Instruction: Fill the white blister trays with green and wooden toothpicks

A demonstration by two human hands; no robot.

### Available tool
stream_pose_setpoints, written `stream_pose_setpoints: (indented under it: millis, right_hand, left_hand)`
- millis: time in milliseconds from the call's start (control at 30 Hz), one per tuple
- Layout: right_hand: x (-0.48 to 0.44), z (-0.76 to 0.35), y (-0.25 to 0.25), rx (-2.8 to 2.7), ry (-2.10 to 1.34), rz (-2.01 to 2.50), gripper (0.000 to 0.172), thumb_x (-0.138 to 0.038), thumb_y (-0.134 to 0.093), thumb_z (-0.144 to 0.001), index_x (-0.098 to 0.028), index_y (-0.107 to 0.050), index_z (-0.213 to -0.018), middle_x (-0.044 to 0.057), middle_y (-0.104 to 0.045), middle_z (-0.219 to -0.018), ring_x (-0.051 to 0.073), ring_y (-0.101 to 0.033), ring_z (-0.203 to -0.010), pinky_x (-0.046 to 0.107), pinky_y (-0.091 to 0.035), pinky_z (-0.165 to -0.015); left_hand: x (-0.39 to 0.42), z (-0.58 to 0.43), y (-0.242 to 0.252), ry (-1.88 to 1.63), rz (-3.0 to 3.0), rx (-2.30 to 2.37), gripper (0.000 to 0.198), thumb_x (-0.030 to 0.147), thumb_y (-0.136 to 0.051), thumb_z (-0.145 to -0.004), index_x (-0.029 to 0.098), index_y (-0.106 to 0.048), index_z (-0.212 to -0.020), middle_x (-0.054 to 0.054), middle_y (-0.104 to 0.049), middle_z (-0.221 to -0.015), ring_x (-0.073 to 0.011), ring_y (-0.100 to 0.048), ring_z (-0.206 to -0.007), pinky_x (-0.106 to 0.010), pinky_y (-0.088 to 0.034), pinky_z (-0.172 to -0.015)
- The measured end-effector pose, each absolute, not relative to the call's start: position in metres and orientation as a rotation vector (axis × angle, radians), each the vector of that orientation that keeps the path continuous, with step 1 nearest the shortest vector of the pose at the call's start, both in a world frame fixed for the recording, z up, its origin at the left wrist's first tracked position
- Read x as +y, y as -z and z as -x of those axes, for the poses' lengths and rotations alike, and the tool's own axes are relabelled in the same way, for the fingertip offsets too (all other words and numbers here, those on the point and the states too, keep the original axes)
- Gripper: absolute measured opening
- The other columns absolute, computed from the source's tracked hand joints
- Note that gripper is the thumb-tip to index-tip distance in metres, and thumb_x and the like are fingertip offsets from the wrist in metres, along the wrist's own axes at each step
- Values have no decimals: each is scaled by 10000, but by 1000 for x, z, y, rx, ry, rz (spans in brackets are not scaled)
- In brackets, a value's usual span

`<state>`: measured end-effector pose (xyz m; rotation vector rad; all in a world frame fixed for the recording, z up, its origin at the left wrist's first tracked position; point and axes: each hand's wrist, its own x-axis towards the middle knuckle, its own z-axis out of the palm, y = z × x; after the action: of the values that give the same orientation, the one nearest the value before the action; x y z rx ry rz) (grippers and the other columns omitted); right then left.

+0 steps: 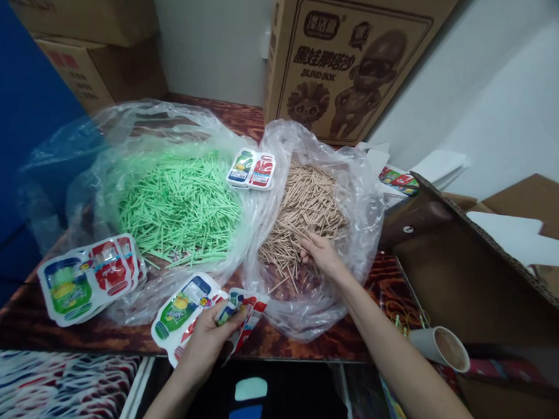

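Observation:
My left hand (214, 330) is closed round several printed packages (242, 316) at the table's front edge; a larger Sprite card (180, 310) lies beside and partly beneath it. My right hand (319, 254) reaches into the plastic bag of brown sticks (312, 198), its fingers pinched at the pile's lower right; at least one stick seems to be between them. Left of that bag lies a second open bag with bright green sticks (182, 205). A small green-and-red pack (252, 169) rests between the two piles. At the front left is a stack of Sprite cards (89, 278).
A tall cardboard box (350, 64) stands behind the bags, with more boxes (104, 72) at the back left. On the right are an open carton (466, 273) and a paper cup (440, 347) lying tilted. Striped items (54, 385) fill the space below the table's left edge.

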<state>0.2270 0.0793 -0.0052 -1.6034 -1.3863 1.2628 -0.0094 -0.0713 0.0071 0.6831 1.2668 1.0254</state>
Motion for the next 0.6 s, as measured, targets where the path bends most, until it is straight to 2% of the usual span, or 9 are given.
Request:
stream_pose_setpoints:
  millis: [67,167,300,367,467,533,600]
  right_hand:
    - [80,-227,5,-1452,-1169,1577,198,-358,-497,-785,-197,-503,-670,-33,-550,-572,118,-517,-520,237,-403,-530]
    - [81,-227,5,-1669,-884,1589,212,-330,-489,-783,-199,-483,-616,-19,-555,-627,148,-524,-651,265,-405,-636]
    - [80,-227,-2,-1713,-701,1649,234,-319,-444,-817,-207,-472,-614,-22,-540,-612,150,-506,-640,262,-374,-627]
    - [79,-227,-7,-1673,-813,1644,251,-330,-438,-834,-204,-493,-625,-29,-537,-575,131,-489,-570,250,-363,-588]
    - [70,-223,-13,-1533,-1226,1535,271,-408,-501,-822,-198,-514,-651,-52,-496,-508,101,-437,-466,230,-340,-501]
    - [59,-216,-13,-1387,-1539,1416,306,-480,-566,-792,-192,-529,-692,-63,-488,-498,87,-425,-432,218,-332,-458]
    - [44,-207,-10,-1270,-1795,1301,343,-512,-631,-756,-182,-541,-721,-65,-504,-504,73,-431,-421,204,-332,-435]
  left_hand:
    - [-70,9,-4,-1019,-679,1263,330,451,-778,-618,153,-675,-713,-1,-650,-645,-144,-559,-604,-230,-435,-595]
    - [-69,10,-2,-1017,-662,1254,342,456,-780,-612,149,-661,-702,-7,-652,-650,-148,-562,-602,-233,-438,-583]
    - [-64,13,-4,-1022,-590,1213,362,450,-790,-595,144,-671,-746,-8,-660,-646,-151,-574,-587,-238,-447,-573]
    - [-56,15,-6,-1040,-553,1175,367,436,-794,-591,143,-675,-777,-5,-654,-626,-144,-567,-557,-238,-448,-554]
    - [-36,12,-13,-1136,-573,1167,346,412,-789,-606,144,-670,-789,16,-620,-576,-123,-536,-504,-232,-440,-530]
    - [-17,6,-19,-1233,-683,1176,326,419,-763,-642,150,-675,-803,22,-619,-588,-121,-541,-520,-239,-457,-567]
    - [0,-3,-24,-1285,-858,1129,330,417,-733,-690,160,-692,-892,3,-661,-685,-146,-595,-646,-260,-482,-684]
